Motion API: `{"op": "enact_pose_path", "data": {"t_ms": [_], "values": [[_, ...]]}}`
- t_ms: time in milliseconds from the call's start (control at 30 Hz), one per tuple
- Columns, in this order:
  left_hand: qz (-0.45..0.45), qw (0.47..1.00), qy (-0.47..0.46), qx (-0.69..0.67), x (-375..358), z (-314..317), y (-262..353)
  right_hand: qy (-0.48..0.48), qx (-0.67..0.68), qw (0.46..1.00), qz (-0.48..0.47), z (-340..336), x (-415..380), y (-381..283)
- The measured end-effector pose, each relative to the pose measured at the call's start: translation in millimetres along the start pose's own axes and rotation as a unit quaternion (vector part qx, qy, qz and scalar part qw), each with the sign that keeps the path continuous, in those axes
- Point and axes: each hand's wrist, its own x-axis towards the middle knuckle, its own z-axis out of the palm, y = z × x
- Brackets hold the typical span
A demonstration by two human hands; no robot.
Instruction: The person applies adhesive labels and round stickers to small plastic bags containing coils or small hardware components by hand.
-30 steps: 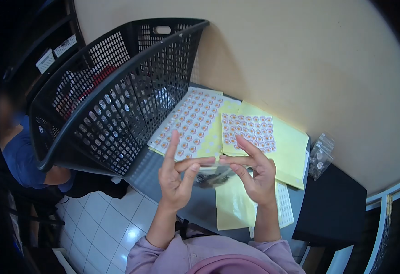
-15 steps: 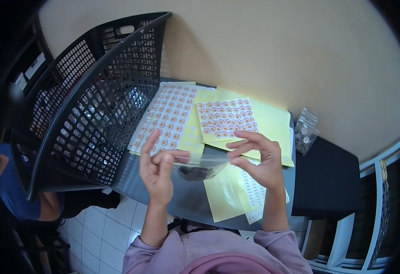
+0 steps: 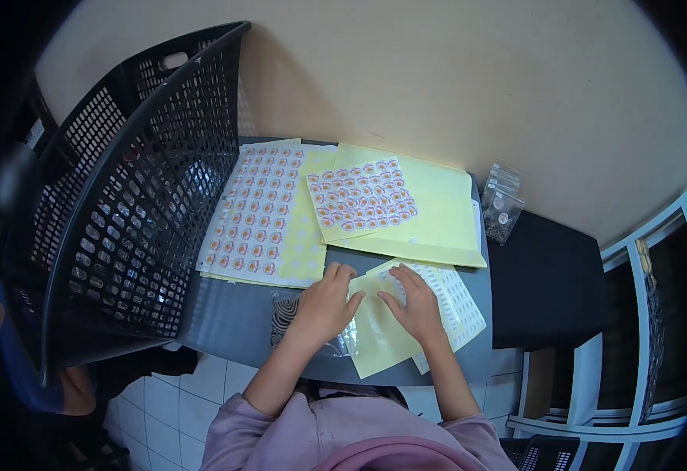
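A clear plastic bag (image 3: 284, 312) with a dark coiled item inside lies flat on the grey table (image 3: 233, 314). My left hand (image 3: 329, 302) rests over the bag's right part, its fingers bent and a gap between thumb and forefinger. To its right, my right hand (image 3: 415, 302) is over the small label sheets (image 3: 457, 302) and a yellow backing sheet (image 3: 379, 337), thumb and fingers apart. Nothing shows between the fingers of either hand. Beyond them lie a large sheet of round stickers (image 3: 253, 208) and a smaller sticker sheet (image 3: 363, 196) on yellow paper (image 3: 441, 196).
A tall black perforated basket (image 3: 143, 188) holding clear packets stands at the left. Several filled clear packets (image 3: 503, 206) lean by the wall at the right, beside a black surface (image 3: 551, 282). Part of another person in blue (image 3: 25, 361) shows at the lower left.
Both hands have come down to the table, and the clear bag they held up between them now lies there. The view has shifted a little to the right.
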Motion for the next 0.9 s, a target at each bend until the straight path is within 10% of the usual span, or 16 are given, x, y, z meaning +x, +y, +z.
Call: {"op": "enact_pose_path", "data": {"t_ms": [900], "values": [[-0.047,0.992,-0.115,-0.018,36,30,-24,0.073,0.068,0.995,-0.021,21,-5,9]]}}
